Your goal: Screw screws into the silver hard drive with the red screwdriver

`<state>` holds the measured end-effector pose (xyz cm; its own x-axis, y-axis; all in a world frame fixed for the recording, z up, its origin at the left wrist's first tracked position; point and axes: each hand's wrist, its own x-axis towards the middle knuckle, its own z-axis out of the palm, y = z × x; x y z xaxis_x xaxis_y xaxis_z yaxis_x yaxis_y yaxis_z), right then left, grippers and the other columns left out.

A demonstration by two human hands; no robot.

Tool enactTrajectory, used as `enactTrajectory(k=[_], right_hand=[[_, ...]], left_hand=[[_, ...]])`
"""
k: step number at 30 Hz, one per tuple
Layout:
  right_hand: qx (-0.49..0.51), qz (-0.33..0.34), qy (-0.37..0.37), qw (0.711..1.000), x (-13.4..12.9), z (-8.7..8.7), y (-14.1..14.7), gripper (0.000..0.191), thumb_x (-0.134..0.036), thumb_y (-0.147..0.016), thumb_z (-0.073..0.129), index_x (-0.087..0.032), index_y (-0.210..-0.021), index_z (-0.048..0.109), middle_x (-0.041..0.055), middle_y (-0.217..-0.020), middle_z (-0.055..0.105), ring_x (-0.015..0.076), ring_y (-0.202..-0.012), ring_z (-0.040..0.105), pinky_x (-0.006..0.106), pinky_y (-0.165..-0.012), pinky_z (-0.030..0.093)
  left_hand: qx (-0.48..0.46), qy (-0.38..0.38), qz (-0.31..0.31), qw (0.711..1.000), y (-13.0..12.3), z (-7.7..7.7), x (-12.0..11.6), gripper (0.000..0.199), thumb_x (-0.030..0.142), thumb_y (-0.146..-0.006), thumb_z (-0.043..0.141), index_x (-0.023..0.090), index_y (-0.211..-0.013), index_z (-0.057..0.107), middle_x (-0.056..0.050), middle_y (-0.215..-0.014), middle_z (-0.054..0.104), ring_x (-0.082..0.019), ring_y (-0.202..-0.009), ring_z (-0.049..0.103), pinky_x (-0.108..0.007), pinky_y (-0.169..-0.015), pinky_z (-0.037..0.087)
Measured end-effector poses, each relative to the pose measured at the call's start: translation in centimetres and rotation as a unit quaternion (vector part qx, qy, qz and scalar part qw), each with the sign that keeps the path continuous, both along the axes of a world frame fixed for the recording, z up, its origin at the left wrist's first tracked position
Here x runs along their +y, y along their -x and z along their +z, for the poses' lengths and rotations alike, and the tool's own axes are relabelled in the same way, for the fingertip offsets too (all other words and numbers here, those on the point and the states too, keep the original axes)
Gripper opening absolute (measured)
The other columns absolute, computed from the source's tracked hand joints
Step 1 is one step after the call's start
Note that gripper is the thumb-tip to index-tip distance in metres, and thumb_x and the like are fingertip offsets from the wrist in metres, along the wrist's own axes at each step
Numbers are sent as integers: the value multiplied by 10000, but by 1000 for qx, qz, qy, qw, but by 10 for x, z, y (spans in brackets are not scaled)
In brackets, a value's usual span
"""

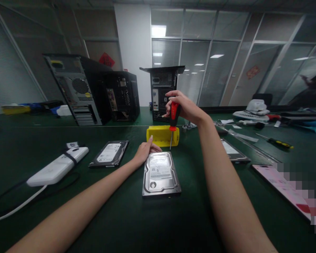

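Observation:
A silver hard drive (159, 174) lies flat on the green table in front of me, its label side up. My left hand (144, 151) rests against its far left corner, fingers curled along the far edge and thumb raised. In my right hand (183, 105) is a screwdriver (174, 116) with a red and black handle, held upright with the fingers around the top of the handle. Its shaft points down, and the tip is at the drive's far right corner. Whether it sits in a screw there is too small to tell. Just behind the drive stands a yellow bin (160, 137).
Another hard drive (109, 153) and a white power strip (59, 167) lie to the left. On the right are a third drive (233, 151), a pink-screened phone (281, 188) and a green-yellow screwdriver (277, 142). Computer cases (89, 88) stand at the back. A person (313, 89) is at far right.

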<state>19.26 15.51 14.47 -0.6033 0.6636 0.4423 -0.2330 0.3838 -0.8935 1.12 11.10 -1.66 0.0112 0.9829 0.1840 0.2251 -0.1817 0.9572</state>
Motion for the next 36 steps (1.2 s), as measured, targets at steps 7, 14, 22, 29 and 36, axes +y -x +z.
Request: enactTrajectory(k=[7, 14, 22, 29, 36], right_hand=[[-18, -13, -35, 999, 4, -1, 1, 171, -256, -934, 481, -131, -825, 524, -8, -671, 561, 69, -582, 567, 227, -647, 545], [-48, -67, -76, 994, 7, -2, 2, 267, -261, -958, 377, -130, -772, 518, 40, -698, 632, 82, -571, 607, 206, -592, 525], [-69, -34, -120, 990, 1, -1, -2, 217, -331, -906, 526, -124, -859, 569, 50, -836, 664, 98, -680, 652, 222, -660, 546], [-49, 14, -138, 989, 1, 0, -3, 237, -345, -826, 641, -120, -833, 566, 61, -803, 683, 129, -743, 669, 267, -728, 554], [-43, 8, -137, 990, 0, 0, -3, 236, -343, -822, 646, -123, -796, 564, 37, -735, 654, 116, -707, 652, 257, -723, 550]], left_hand=[[10, -3, -1, 1000, 1, -2, 2, 743, 636, -903, 264, 117, -647, 730, -102, -613, 713, -185, -587, 653, -290, -650, 496], [14, -5, 4, 1000, 2, -3, 2, 735, 627, -908, 262, 122, -657, 734, -97, -616, 715, -186, -603, 663, -293, -676, 504], [18, -5, 3, 1000, 2, -4, 4, 750, 645, -898, 253, 125, -638, 727, -106, -641, 722, -190, -607, 663, -296, -668, 503], [30, -9, 10, 999, 2, -4, 3, 754, 643, -902, 247, 124, -650, 733, -114, -639, 721, -187, -608, 663, -298, -681, 503], [33, -8, 3, 999, 3, -6, 5, 769, 663, -892, 234, 125, -666, 735, -105, -644, 725, -189, -614, 667, -289, -671, 501]])
